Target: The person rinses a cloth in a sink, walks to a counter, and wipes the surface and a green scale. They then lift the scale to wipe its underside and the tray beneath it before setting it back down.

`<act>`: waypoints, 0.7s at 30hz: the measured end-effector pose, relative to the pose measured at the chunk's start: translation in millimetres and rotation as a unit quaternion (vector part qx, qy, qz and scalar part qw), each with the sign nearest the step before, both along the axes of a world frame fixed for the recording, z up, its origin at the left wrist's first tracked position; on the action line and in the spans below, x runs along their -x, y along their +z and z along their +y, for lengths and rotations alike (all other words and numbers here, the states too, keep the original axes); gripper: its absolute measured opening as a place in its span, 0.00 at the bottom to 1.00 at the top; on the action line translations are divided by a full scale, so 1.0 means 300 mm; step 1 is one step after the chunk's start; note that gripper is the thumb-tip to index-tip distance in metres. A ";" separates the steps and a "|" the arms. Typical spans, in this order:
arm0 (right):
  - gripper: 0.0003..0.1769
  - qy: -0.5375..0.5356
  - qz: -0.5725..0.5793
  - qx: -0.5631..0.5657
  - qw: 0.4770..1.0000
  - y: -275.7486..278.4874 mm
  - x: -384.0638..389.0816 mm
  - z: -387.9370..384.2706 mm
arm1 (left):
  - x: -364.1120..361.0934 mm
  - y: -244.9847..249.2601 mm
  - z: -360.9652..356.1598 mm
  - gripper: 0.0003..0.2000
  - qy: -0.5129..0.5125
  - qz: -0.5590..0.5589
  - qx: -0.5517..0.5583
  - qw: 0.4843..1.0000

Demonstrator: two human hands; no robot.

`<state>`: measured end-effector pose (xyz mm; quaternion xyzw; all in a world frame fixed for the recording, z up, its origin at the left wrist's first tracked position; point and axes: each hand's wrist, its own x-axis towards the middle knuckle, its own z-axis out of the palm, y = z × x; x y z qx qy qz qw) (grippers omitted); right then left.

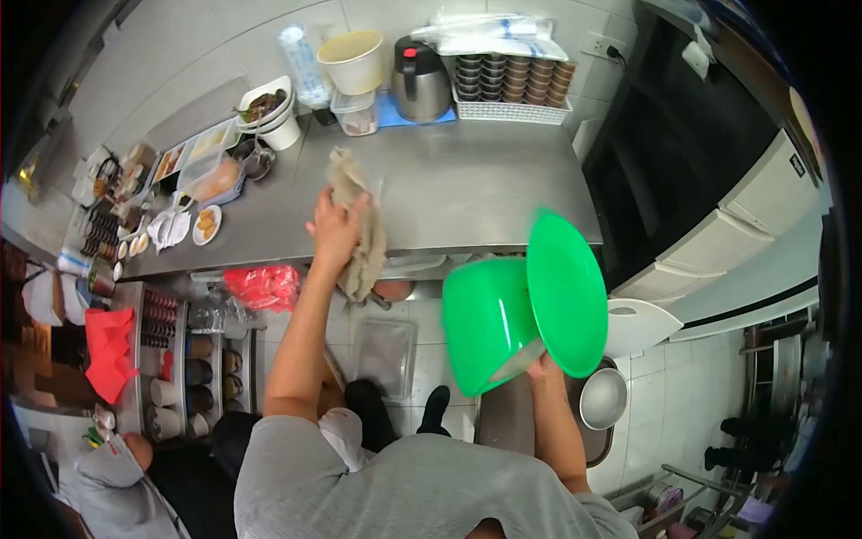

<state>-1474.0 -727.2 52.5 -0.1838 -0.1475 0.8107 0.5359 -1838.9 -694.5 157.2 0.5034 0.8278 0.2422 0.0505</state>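
My left hand (336, 230) is closed round a crumpled beige cloth (366, 251) at the front part of the steel counter (440, 184). The cloth's upper end lies over the counter and its lower end hangs past the front edge. On the right, my right hand (542, 368) grips a green plastic container (485, 323) from below, in front of the counter. A green oval piece like a lid or shallow dish (566, 295) stands tilted against the container's right side. My right fingers are partly hidden behind the green plastic.
Along the wall stand a cream bucket (351, 63), a steel jug (422, 81) and a white basket (512, 111) of stacked small cups. Food tubs (214, 178) and a plate (206, 225) sit at left. A person (117, 485) is at lower left; a metal bowl (603, 399) lies at right.
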 end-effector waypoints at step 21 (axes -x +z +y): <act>0.19 -0.138 0.006 0.055 0.989 -0.093 -0.364 -0.275 | -1.012 -0.302 0.651 0.37 -0.358 0.081 -0.050 0.929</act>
